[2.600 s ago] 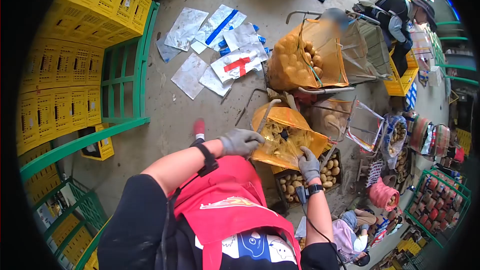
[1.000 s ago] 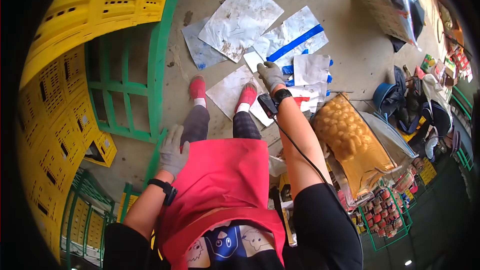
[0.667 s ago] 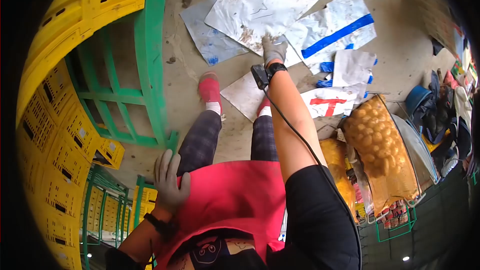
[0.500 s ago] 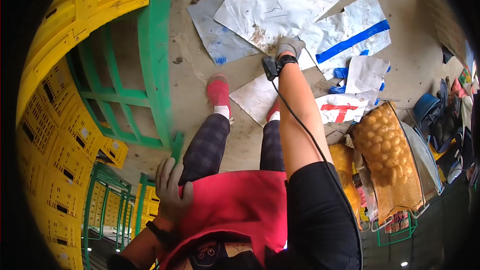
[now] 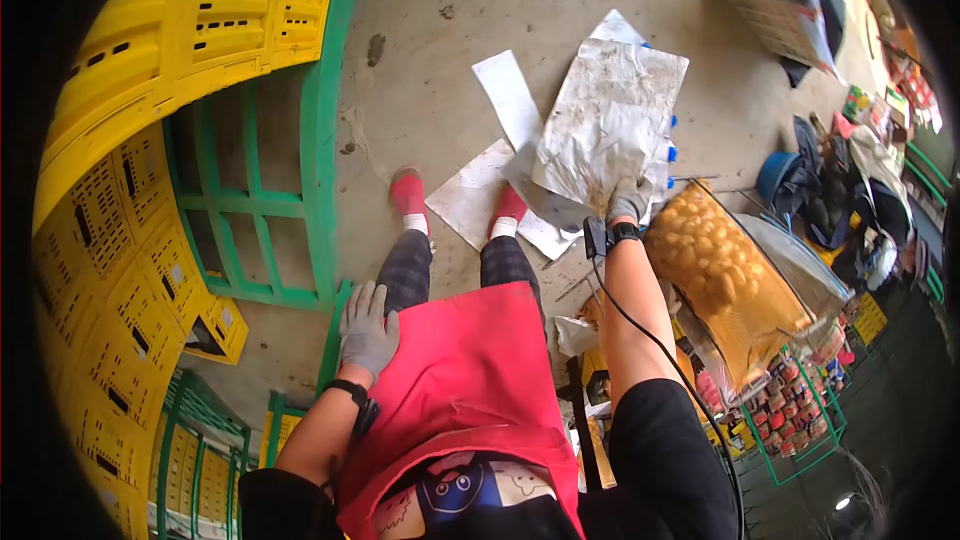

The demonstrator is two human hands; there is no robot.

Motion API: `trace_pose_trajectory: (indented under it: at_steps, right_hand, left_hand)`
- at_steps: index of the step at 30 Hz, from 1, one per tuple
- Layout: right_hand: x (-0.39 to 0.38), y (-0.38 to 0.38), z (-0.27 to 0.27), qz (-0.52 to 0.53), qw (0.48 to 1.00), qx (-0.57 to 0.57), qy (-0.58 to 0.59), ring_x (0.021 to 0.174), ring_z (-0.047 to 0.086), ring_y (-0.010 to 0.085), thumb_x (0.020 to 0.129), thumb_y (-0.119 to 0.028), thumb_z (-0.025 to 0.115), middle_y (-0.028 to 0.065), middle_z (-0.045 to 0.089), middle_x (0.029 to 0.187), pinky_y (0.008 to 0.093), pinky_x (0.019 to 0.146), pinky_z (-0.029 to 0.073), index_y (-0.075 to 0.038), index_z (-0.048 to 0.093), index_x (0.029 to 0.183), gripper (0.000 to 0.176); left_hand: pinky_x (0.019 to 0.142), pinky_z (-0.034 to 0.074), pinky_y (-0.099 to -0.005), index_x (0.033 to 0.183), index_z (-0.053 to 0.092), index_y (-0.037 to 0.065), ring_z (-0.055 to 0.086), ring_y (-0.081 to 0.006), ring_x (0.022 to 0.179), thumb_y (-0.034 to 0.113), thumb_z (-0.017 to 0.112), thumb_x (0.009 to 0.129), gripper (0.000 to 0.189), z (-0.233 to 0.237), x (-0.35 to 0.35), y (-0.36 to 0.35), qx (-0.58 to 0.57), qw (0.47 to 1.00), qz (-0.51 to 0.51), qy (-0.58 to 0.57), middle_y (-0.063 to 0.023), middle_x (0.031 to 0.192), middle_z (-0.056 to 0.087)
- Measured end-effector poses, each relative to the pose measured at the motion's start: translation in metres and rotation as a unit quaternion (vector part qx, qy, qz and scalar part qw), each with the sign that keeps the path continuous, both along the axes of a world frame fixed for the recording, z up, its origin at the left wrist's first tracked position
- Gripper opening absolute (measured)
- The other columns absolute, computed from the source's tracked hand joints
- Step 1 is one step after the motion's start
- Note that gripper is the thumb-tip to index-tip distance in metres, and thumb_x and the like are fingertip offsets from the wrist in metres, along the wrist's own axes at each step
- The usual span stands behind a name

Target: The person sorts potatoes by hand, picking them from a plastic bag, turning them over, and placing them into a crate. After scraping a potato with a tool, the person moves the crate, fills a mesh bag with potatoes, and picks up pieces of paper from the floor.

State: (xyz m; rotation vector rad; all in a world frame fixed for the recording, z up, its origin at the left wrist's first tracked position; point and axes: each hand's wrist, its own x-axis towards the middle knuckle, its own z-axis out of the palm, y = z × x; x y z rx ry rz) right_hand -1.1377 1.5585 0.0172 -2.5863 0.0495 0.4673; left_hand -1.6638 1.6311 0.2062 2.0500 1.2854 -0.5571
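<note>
My right hand (image 5: 628,200), in a grey glove, grips the near edge of a dirty white sheet (image 5: 612,120), its fingers closed on it. Other sheets lie under and around it, among them a narrow white strip (image 5: 508,98) and a pale sheet (image 5: 470,195) beneath my right shoe. At my right thigh's side nothing is held. My left hand (image 5: 369,332), gloved too, rests beside the red apron (image 5: 460,370) with its fingers spread slightly and nothing in it.
A green metal frame (image 5: 320,140) and yellow crates (image 5: 130,310) stand at the left. Close to my right arm is a net sack of potatoes (image 5: 715,265). Bags and clothes (image 5: 825,190) are piled farther right, near a blue bucket (image 5: 776,178).
My right hand has moved right and nearer, pulling the white sheets together toward the sack. The blue and red taped sheets are now mostly covered. My left hand has risen slightly.
</note>
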Motion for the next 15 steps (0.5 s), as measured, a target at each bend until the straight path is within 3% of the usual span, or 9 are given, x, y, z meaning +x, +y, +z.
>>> trace_pose_trajectory:
  at_steps: [2, 4, 5, 8, 11, 12, 14, 15]
  right_hand:
    - [0.031, -0.044, 0.047, -0.001, 0.999, 0.019, -0.039, 0.098, 0.065, 0.0315, 0.090, -0.035, 0.065, 0.0207, 0.072, 0.109, 0.0415, 0.090, 0.051, 0.003, 0.062, 0.128, 0.054]
    - [0.066, -0.080, 0.102, 0.040, 0.999, -0.015, 0.030, 0.090, 0.066, 0.0306, 0.091, -0.032, 0.063, 0.0200, 0.074, 0.100, 0.0412, 0.085, 0.052, 0.002, 0.070, 0.115, 0.042]
    - [0.091, -0.100, 0.120, 0.148, 0.986, -0.058, 0.050, 0.088, 0.066, 0.0291, 0.090, -0.028, 0.063, 0.0201, 0.075, 0.097, 0.0406, 0.084, 0.053, 0.003, 0.074, 0.104, 0.035]
    - [0.110, -0.126, 0.178, 0.071, 0.996, 0.046, -0.019, 0.089, 0.067, 0.0283, 0.091, -0.026, 0.062, 0.0194, 0.075, 0.098, 0.0401, 0.085, 0.053, 0.001, 0.073, 0.104, 0.032]
    - [0.076, -0.100, 0.322, 0.080, 0.992, 0.055, -0.083, 0.092, 0.069, 0.0284, 0.094, -0.028, 0.061, 0.0179, 0.075, 0.100, 0.0386, 0.086, 0.053, -0.001, 0.071, 0.111, 0.033]
    - [0.073, -0.111, 0.330, 0.082, 0.986, 0.115, -0.083, 0.095, 0.070, 0.0276, 0.097, -0.030, 0.062, 0.0177, 0.074, 0.100, 0.0370, 0.087, 0.053, -0.002, 0.069, 0.116, 0.035]
    - [0.048, -0.121, 0.385, 0.122, 0.983, 0.114, -0.071, 0.092, 0.071, 0.0293, 0.098, -0.031, 0.065, 0.0173, 0.075, 0.103, 0.0391, 0.083, 0.055, -0.006, 0.069, 0.114, 0.031]
    - [0.024, -0.118, 0.429, 0.127, 0.984, 0.116, -0.043, 0.091, 0.072, 0.0314, 0.098, -0.031, 0.066, 0.0170, 0.075, 0.105, 0.0406, 0.082, 0.056, -0.007, 0.069, 0.113, 0.029]
  left_hand:
    - [0.120, 0.034, -0.0505, 0.144, 0.055, 0.005, 0.043, -0.0384, 0.143, 0.031, 0.064, 0.093, 0.058, 0.014, -0.002, -0.012, -0.005, 1.000, -0.015, 0.003, -0.0194, 0.151, 0.051]
    - [0.119, 0.037, -0.0491, 0.145, 0.054, 0.006, 0.047, -0.0387, 0.141, 0.032, 0.066, 0.091, 0.061, 0.037, -0.001, -0.020, -0.024, 0.999, -0.025, 0.040, -0.0208, 0.150, 0.053]
    - [0.119, 0.037, -0.0491, 0.145, 0.054, 0.006, 0.047, -0.0387, 0.141, 0.032, 0.066, 0.091, 0.061, 0.054, -0.001, -0.021, -0.025, 0.999, -0.037, 0.031, -0.0208, 0.150, 0.053]
    - [0.116, 0.040, -0.0488, 0.148, 0.052, 0.007, 0.050, -0.0381, 0.139, 0.037, 0.064, 0.093, 0.064, 0.095, -0.009, -0.027, -0.059, 0.997, -0.014, 0.051, -0.0211, 0.151, 0.053]
    - [0.117, 0.040, -0.0465, 0.147, 0.054, 0.009, 0.049, -0.0397, 0.139, 0.036, 0.064, 0.093, 0.062, 0.119, -0.012, -0.032, -0.039, 0.999, 0.016, 0.002, -0.0213, 0.150, 0.054]
    - [0.117, 0.040, -0.0465, 0.147, 0.054, 0.009, 0.049, -0.0397, 0.139, 0.036, 0.064, 0.093, 0.062, 0.136, 0.006, -0.026, -0.027, 1.000, 0.003, -0.010, -0.0213, 0.150, 0.054]
    - [0.111, 0.047, -0.0433, 0.145, 0.054, 0.005, 0.054, -0.0319, 0.137, 0.031, 0.069, 0.092, 0.061, 0.185, 0.059, -0.016, -0.107, 0.985, 0.030, -0.129, -0.0223, 0.146, 0.057]
    - [0.109, 0.048, -0.0416, 0.149, 0.050, 0.005, 0.055, -0.0283, 0.137, 0.032, 0.070, 0.093, 0.065, 0.188, 0.083, -0.016, -0.154, 0.974, 0.030, -0.163, -0.0205, 0.148, 0.056]
